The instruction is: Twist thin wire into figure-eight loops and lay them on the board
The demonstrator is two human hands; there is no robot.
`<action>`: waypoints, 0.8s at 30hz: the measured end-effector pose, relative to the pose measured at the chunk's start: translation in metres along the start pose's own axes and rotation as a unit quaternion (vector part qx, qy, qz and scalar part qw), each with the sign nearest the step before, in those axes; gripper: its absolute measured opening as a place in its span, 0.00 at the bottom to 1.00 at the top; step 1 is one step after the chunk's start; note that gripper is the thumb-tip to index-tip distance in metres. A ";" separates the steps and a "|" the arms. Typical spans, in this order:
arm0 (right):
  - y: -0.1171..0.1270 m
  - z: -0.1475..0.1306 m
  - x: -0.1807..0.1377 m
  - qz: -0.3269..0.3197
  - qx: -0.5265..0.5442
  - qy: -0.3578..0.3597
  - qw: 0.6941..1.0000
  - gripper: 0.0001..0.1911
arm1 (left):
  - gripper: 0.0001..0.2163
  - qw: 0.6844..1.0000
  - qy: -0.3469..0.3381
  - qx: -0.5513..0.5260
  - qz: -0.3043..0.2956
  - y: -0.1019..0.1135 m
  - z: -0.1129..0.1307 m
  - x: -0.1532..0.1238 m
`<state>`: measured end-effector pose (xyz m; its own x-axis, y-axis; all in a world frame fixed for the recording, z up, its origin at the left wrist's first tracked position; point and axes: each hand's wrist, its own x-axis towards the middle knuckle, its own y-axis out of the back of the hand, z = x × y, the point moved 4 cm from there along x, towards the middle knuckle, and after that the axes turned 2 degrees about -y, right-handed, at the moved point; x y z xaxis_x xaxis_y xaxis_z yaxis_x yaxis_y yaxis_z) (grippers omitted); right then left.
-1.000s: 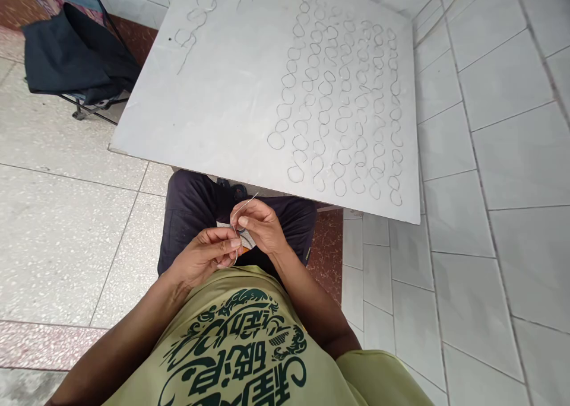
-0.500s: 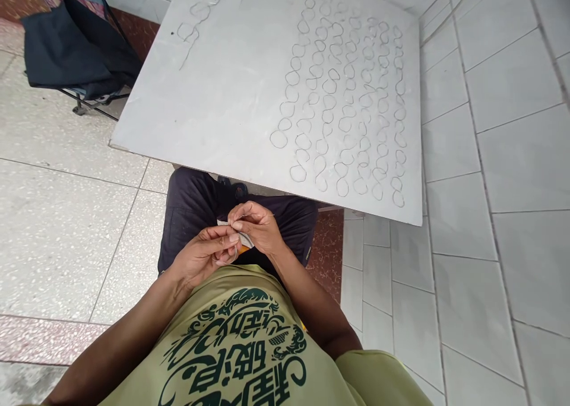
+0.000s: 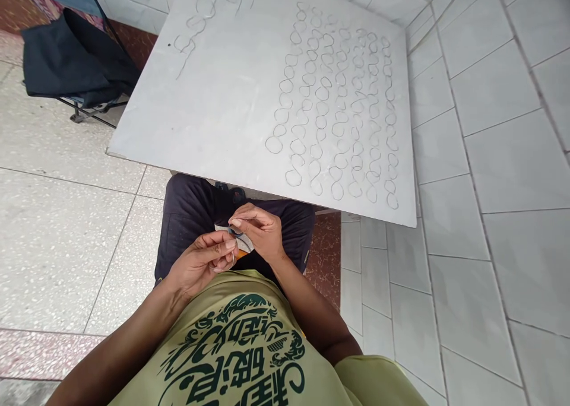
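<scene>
Over my lap, my left hand (image 3: 205, 259) is closed, thumb and fingers pinching a thin, pale, wire-like strand (image 3: 233, 256) that curves below its fingertips. Just above and to the right, my right hand (image 3: 260, 231) pinches a thin strand too, and a fine end runs back along its fingers. A small gap lies between the two sets of fingertips, with a short curved length (image 3: 230, 227) in it. Whether it is wire or thread I cannot tell. Behind the fingers shows a light grey item (image 3: 244, 243) with something orange (image 3: 241, 254) beneath, both partly hidden.
A white board-like tabletop (image 3: 200, 127) stands beyond my knees. Several rows of thin looped strands (image 3: 321, 121) lie on its right part, and more loose strands (image 3: 196, 23) at the far left. A dark folding chair (image 3: 75, 62) is at left; a tiled wall (image 3: 472, 216) closes the right.
My fingertips have moved slightly apart, the right hand rising a little from the left. The curved length between them shows more. The view has shifted slightly.
</scene>
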<state>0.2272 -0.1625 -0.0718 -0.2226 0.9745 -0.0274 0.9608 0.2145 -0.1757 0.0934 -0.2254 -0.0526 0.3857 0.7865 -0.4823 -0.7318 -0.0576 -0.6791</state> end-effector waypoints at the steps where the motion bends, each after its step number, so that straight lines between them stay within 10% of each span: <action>1: 0.000 -0.002 -0.001 -0.004 -0.001 0.001 1.000 0.09 | 0.11 1.000 0.000 -0.004 -0.005 -0.001 0.001 -0.001; 24: -0.003 -0.014 -0.001 -0.064 -0.104 0.074 0.990 0.20 | 0.11 0.999 -0.025 0.025 -0.028 -0.003 0.000 -0.002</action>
<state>0.2270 -0.1634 -0.0579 -0.3331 0.9340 0.1292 0.9429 0.3308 0.0394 0.0947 -0.2267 -0.0501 0.4000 0.8171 -0.4153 -0.7377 0.0182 -0.6749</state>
